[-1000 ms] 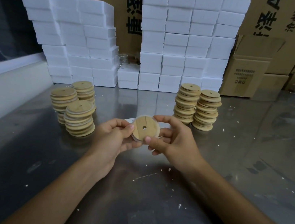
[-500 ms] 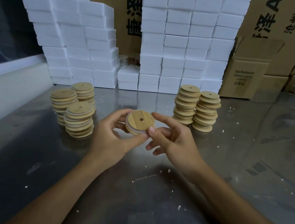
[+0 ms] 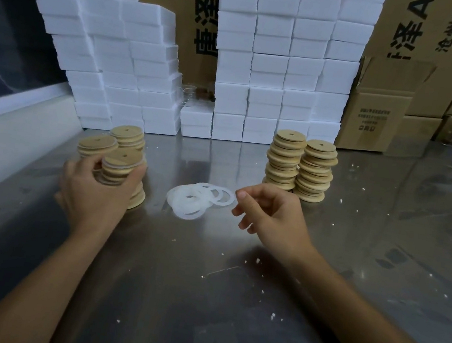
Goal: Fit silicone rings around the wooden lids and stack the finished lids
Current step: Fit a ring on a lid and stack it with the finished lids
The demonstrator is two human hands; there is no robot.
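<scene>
Scuffed steel table (image 3: 201, 298), foam blocks (image 3: 278, 62) behind; left hand (image 3: 94, 193) grips ringed wooden lid (image 3: 122, 159) atop stack, right hand (image 3: 273, 216) loosely curled, holding nothing, beside translucent silicone rings (image 3: 197, 199).

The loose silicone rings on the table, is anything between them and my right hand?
Nothing visible. The right hand hovers just right of the pile of silicone rings, with only bare steel table between them. The left hand is off at the lid stack, out of the way.

The lower part of the nearest lid stack (image 3: 124, 174) is hidden by the left hand (image 3: 93, 196); the cardboard boxes (image 3: 438, 56) are cut off by the upper edge. The small print on the open carton (image 3: 374, 119) cannot be read; how many silicone rings (image 3: 197, 200) overlap cannot be told.
</scene>
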